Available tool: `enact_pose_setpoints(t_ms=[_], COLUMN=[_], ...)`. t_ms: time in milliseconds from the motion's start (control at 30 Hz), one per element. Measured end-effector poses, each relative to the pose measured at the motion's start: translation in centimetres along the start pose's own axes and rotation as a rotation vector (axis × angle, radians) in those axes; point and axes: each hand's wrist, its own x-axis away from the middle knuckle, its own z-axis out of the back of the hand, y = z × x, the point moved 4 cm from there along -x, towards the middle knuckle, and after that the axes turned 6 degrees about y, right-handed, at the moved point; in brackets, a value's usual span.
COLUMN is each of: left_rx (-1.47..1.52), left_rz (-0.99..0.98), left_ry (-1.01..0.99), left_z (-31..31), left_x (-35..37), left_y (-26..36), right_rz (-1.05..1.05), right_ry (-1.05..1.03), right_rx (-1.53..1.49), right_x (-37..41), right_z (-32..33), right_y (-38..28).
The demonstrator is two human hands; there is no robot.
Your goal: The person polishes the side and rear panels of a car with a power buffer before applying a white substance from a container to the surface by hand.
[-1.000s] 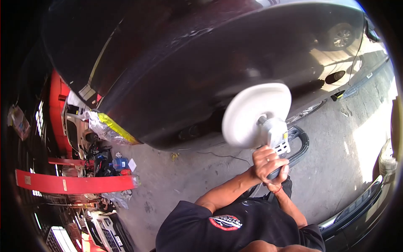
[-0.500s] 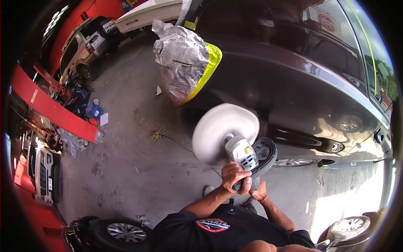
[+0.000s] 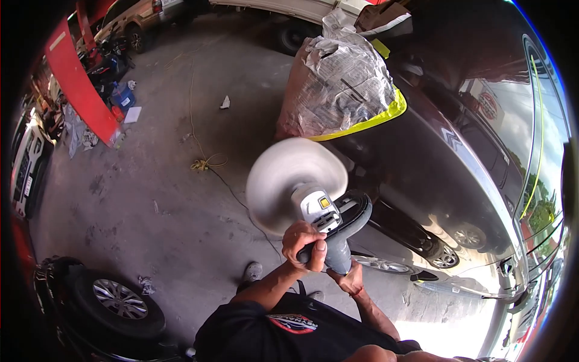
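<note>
My left hand (image 3: 304, 244) wraps around the black loop handle of a grey and silver polisher (image 3: 313, 205). Behind it, my right hand (image 3: 348, 279) grips the dark rear body of the tool. The white buffing pad (image 3: 283, 175) at its head is smeared, as if spinning. In this view the pad's upper edge overlaps the lower side of a dark car (image 3: 416, 169), just under a corner masked with newspaper (image 3: 344, 84). Yellow tape (image 3: 368, 125) borders that paper.
A dark cord (image 3: 241, 205) runs over the concrete floor from a yellow cord bundle (image 3: 202, 164). At lower left stands a vehicle wheel (image 3: 120, 298). A red post (image 3: 84, 84), a blue container (image 3: 123, 96) and a parked pickup (image 3: 136, 21) are farther left.
My view has turned, so the car and masked corner appear farther right. The polisher, in both hands, has moved left in view and sits closer under the masked corner.
</note>
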Motion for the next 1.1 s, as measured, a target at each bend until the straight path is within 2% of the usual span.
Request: enact_pose_setpoints(t_ms=[133, 233, 400, 500, 533, 633, 733, 800, 867, 933, 1033, 1067, 1100], left_rx=[-0.031, -0.082, -0.102, -0.053, -0.033, 0.026, 0.079, 0.107, 0.114, 0.141, 0.179, 0.191, 0.206], left_rz=[-0.039, -0.055, -0.062, -0.041, -0.042, -0.044, -0.048, -0.041, -0.049, -0.054, -0.034, -0.030, -0.032], left_ry=[0.011, 0.013, -0.069, -0.204, -0.227, -0.303, -0.359, -0.405, -0.438, -0.461, -0.544, -0.575, -0.622], left_z=[0.1, -0.2, -1.0, -2.7, -3.6, -6.6, -10.0, -12.2, -13.9, -15.0, -17.2, -18.0, -18.8], left_x=[-0.1, -0.5, -0.9, 0.9, 1.6, 4.6, 8.4, 10.8, 12.5, 13.3, 15.5, 16.0, 16.5], left_y=[-0.1, 0.4, 1.3, 2.2, 2.6, 4.2, 5.7, 6.7, 7.7, 8.6, 9.6, 9.9, 10.1], right_rz=[-0.001, 0.055, -0.015, -0.020, 0.005, -0.045, -0.004, 0.036, -0.105, -0.121, -0.137, -0.111, -0.114], right_ry=[-0.014, -0.049, -0.096, -0.123, -0.057, -0.020, 0.132, 0.107, 0.165, 0.201, 0.085, -0.021, -0.021], right_rx=[0.109, 0.058, 0.025, -0.087, -0.175, -0.296, -0.475, -0.429, -0.505, -0.581, -0.762, -1.167, -1.184], right_x=[-0.7, -1.2, -0.3, 1.6, 2.4, 4.2, 6.4, 7.5, 8.5, 9.7, 11.4, 11.5, 11.8], right_z=[0.5, 0.3, -0.5, 0.2, 1.0, 2.7, 5.2, 6.8, 8.4, 9.1, 9.6, 10.1, 10.4], right_y=[-0.3, -0.7, 0.5, 2.2, 1.3, 5.3, 8.5, 12.2, 12.8, 12.7, 14.9, 14.8, 15.0])
